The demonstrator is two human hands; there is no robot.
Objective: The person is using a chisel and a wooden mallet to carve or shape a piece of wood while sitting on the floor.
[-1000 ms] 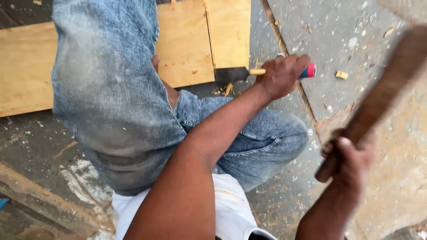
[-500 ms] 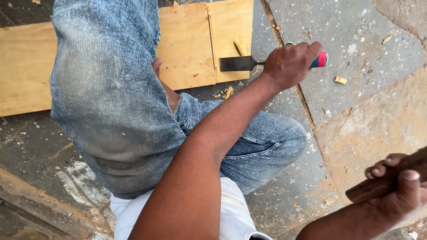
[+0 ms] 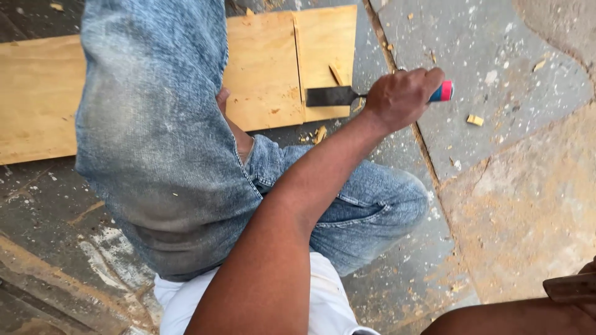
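1. My left hand (image 3: pixel 402 98) is clamped tight around the chisel (image 3: pixel 347 96), red-and-blue handle end poking out.
2. Its blade lies flat on the plywood board's (image 3: pixel 267 74) near right corner.
3. My right hand (image 3: pixel 586 291), well right of the board, grips a wooden piece (image 3: pixel 568 287) at the frame's edge.

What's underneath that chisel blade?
The chisel blade lies on a wooden board beside a cut groove, held by the left hand. The wood directly beneath the blade is hidden.
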